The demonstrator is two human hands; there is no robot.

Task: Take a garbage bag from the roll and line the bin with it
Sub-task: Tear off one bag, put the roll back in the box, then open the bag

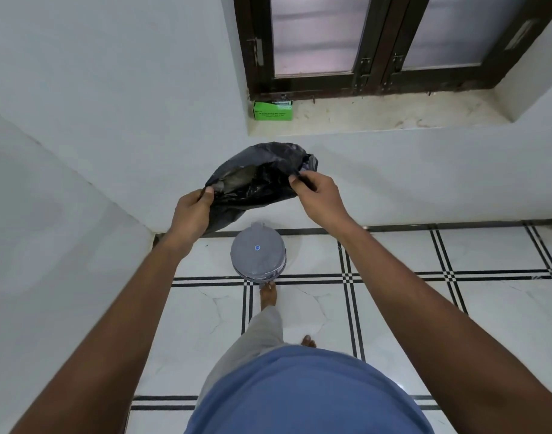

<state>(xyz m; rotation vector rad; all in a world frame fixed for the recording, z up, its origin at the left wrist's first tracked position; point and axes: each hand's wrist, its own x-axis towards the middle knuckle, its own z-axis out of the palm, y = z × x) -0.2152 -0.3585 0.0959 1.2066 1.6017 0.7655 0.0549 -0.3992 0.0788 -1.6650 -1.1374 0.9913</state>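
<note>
A black garbage bag [256, 178] hangs in the air between my hands, its mouth spread partly apart. My left hand [191, 214] grips the bag's left edge. My right hand [318, 192] pinches the right edge between thumb and fingers. Below the bag, a small grey bin [257, 253] with its lid down stands on the tiled floor near the wall. My foot [268, 292] touches the bin's front, at the pedal.
A green box [272, 110] sits at the left end of the window sill [378, 115] below a dark-framed window. White walls meet in a corner at the left. The floor [409, 308] is white tile with black lines.
</note>
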